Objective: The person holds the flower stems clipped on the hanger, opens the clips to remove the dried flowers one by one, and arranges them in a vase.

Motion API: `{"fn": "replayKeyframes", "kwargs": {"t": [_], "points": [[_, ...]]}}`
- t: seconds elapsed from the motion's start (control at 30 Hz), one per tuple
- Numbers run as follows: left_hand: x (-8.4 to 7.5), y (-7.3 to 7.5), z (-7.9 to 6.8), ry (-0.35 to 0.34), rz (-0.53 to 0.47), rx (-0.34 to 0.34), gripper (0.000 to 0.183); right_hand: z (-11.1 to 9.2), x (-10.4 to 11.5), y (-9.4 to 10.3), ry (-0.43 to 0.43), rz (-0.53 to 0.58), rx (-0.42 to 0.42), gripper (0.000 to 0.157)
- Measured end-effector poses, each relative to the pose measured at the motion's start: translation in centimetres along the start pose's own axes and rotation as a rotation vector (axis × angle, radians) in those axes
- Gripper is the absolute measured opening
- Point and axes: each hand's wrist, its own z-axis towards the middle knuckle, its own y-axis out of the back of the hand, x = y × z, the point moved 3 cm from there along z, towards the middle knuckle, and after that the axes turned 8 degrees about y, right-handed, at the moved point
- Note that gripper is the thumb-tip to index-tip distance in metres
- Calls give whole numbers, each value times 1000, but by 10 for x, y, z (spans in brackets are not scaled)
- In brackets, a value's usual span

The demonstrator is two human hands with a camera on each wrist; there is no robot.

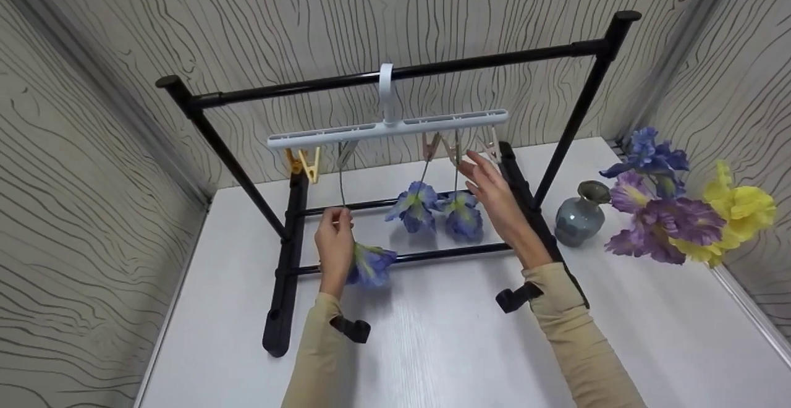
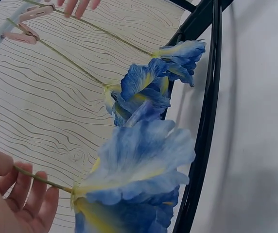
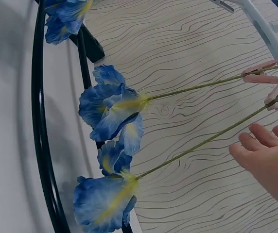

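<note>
My left hand (image 1: 335, 244) pinches the thin green stem of a blue artificial iris (image 2: 134, 174) just above its bloom, which hangs head down. That stem runs up to a grey clip (image 1: 347, 151) on the pale blue clip hanger (image 1: 445, 125). Two more blue irises, one (image 1: 415, 207) left of the other (image 1: 463, 216), hang upside down from pink clips; one pink clip (image 3: 263, 75) shows in the right wrist view. Close beside the rightmost stem and its clip, my right hand (image 1: 494, 195) has its fingers extended and holds nothing.
The hanger hooks over the top bar of a black rack (image 1: 482, 62) on a white table (image 1: 420, 346). Two yellow clips (image 1: 309, 164) are at its left end. On the right stands a grey-blue vase (image 1: 579, 216); blue, purple and yellow flowers (image 1: 667, 216) are beside it.
</note>
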Motion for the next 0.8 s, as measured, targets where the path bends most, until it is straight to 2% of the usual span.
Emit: {"fn": "replayKeyframes", "kwargs": {"t": [0.1,0.23,0.3,0.4,0.47,0.67,0.8], "points": [[-2,-3,-7,-75,14,-49,14,0,0,-2,-37,-73,2,46],[-9,-15,-25,-255,26,-104,12,-7,3,-1,-40,-131,11,40],[-13,-26,-36,-343,31,-74,11,-10,4,0,-24,-139,15,39],[-17,-45,-50,-421,41,34,10,-15,6,1,3,-150,12,36],[-17,-57,-56,-431,46,116,12,-18,7,1,27,-188,19,34],[-18,-83,-71,-387,88,300,21,-22,13,-3,120,-336,43,27],[-21,-100,-78,-373,94,392,30,-26,16,-5,119,-309,34,24]]}}
